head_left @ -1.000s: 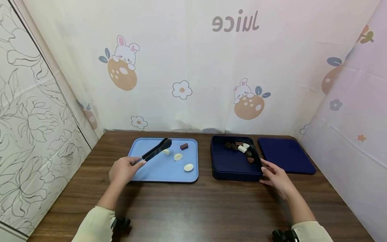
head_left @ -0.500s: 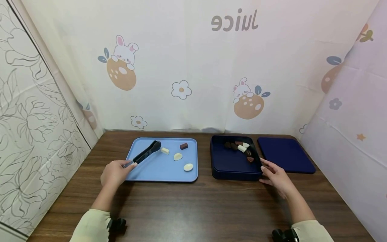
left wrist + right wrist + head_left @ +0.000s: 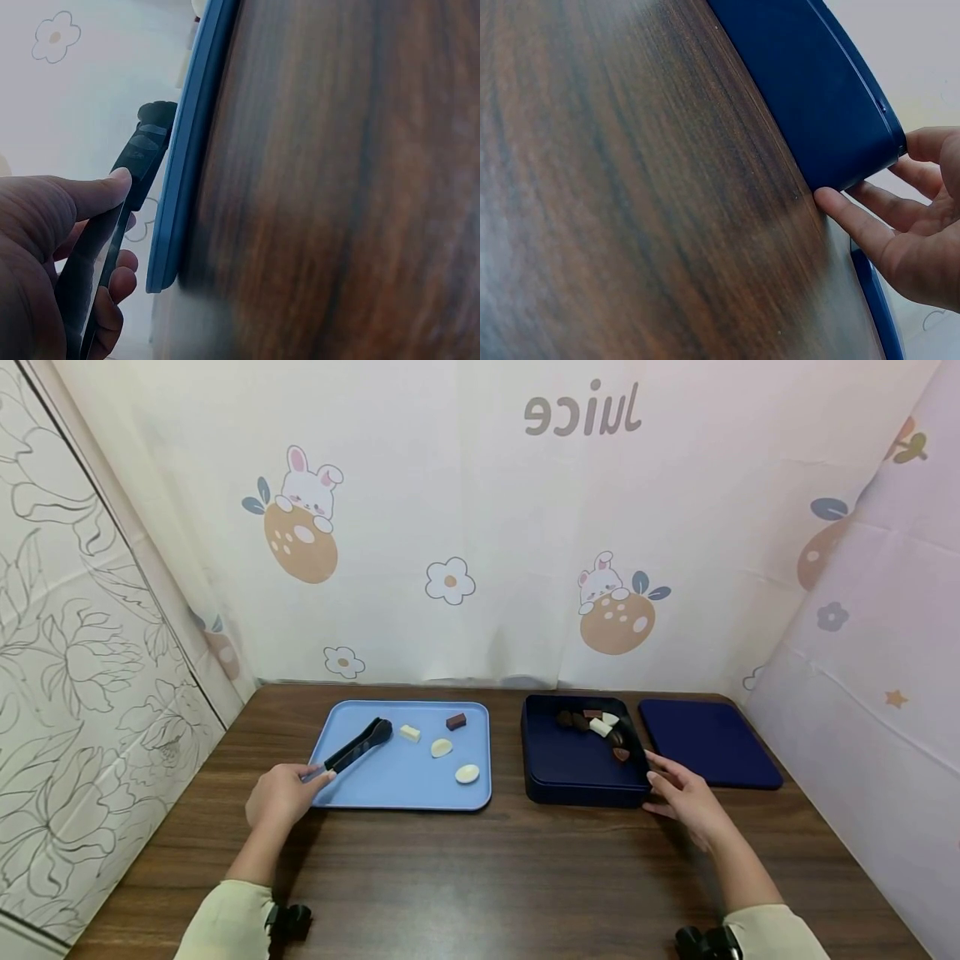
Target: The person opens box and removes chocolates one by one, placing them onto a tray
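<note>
Over at the left side of the counter [image 3: 480, 877], the left hand [image 3: 279, 793] is gripping a pair of black tongs [image 3: 364, 748], thumb pressing one arm and fingers curling along the other, and their tips are sitting low over the light-blue tray [image 3: 375, 789], just beside a pale bar [image 3: 409, 733]. Nothing is showing between those tips; whether they are touching the tray, we cannot tell. Four pieces are waiting on it: that bar, a brown block [image 3: 456, 722] towards the back, a pale rounded piece [image 3: 441, 747] near the middle and a pale oval [image 3: 467, 774] closer to the front. Across to the right, the uncovered navy box [image 3: 557, 764] is holding a cluster of dark and pale pieces [image 3: 582, 722], about seven, all lying towards the back and right. The right hand [image 3: 687, 802] is resting its fairly straight fingers against the near right corner, apparently steadying it. Beside the box, a flat navy panel [image 3: 708, 745], probably its lid, is lying on the counter. So, if everything is heading for the box, the score is looking well past halfway: four pieces remaining, the panel not covering anything yet, and the tongs carrying none.
</note>
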A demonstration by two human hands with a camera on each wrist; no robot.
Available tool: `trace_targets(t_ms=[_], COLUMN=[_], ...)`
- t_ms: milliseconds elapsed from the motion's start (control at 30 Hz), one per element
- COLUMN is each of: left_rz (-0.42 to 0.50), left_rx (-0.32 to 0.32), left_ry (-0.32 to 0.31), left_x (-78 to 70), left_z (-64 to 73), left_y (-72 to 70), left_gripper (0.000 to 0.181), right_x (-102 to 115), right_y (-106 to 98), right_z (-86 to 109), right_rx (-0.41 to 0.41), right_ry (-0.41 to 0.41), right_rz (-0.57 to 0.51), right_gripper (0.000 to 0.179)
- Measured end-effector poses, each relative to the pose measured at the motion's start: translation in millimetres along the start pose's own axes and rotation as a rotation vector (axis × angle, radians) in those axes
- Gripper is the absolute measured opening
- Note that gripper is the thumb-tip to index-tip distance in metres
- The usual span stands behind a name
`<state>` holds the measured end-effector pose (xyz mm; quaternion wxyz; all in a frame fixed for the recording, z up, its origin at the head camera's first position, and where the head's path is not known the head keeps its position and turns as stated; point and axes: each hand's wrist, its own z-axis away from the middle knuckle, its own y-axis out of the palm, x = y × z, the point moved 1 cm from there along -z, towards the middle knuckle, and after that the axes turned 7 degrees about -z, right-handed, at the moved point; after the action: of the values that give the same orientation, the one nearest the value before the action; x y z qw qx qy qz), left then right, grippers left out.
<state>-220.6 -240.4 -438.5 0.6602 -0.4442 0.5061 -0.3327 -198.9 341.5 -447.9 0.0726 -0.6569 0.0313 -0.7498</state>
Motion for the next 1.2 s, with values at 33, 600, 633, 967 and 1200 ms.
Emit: trace_targets(t_ms=[33, 600, 633, 967, 1200], left_rz=[-0.001, 0.028, 0.033, 0.049, 0.066], left_rx=[0.001, -0.011, -0.012, -0.044, -0.059], left_ry=[-0.003, 0.039, 0.040, 0.061, 0.126], left_x=[0.0, 3.1, 3.1, -3.3, -14.7], left_z=[0.1, 4.2, 4.7, 10.5, 11.8], left_y=[0.3, -1.4, -1.4, -1.7, 0.6], left_gripper=[0.060, 0.075, 0.075, 0.073, 0.066], right_x=[0, 0, 0, -1, -2], right_y=[0, 0, -1, 0, -1], right_z=[0.0, 0.4, 0.3, 0.2, 0.5], right_rx=[0.001, 0.008, 0.005, 0.003, 0.001], right_ry=[-0.001, 0.005, 0.008, 0.006, 0.003], right_rz=[0.001, -0.016, -0.018, -0.019, -0.020], right_gripper=[0.059, 0.060, 0.060, 0.059, 0.059])
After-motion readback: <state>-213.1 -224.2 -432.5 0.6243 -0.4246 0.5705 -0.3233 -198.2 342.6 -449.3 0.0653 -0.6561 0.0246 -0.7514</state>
